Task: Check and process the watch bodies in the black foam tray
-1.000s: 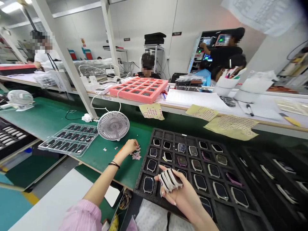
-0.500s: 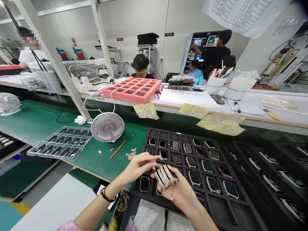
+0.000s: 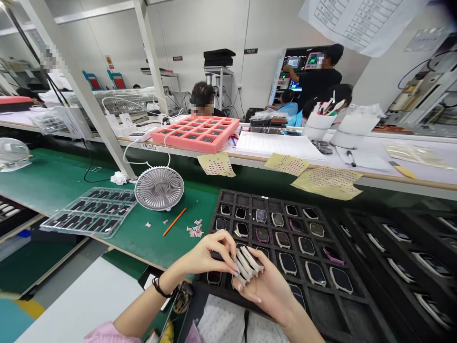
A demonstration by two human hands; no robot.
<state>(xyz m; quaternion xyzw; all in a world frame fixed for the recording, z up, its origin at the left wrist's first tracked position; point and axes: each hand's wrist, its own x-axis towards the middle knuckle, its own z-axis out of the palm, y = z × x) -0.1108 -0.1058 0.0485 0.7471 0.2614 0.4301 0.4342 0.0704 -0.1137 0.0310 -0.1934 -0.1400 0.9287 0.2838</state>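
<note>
A short stack of pale metal watch cases [image 3: 246, 264] stands on edge in my right hand [image 3: 273, 288], whose fingers and thumb wrap round it. My left hand [image 3: 211, 252] meets the stack from the left. Its thumb and fingertips are closed on the outermost watch case, partly hidden behind the fingers. Both hands are above the near left part of a black foam tray [image 3: 323, 259]. Square pockets in that tray hold several watches with dark screens, such as a silver one [image 3: 287, 263] and a purple-framed one [image 3: 334, 255].
More watches lie in a second dark tray [image 3: 403, 259] at right. On the green bench [image 3: 117, 164] are a round fan [image 3: 159, 188], an orange stick [image 3: 174, 221], small label scraps [image 3: 195, 229] and a clear tray of black parts [image 3: 91, 212]. A pink foam tray [image 3: 194, 136] sits on the shelf; co-workers are beyond.
My left fingers have curled in and closed on the left end of the stack, where they were stretched out above it. My right hand stays nearly in place, holding the stack.
</note>
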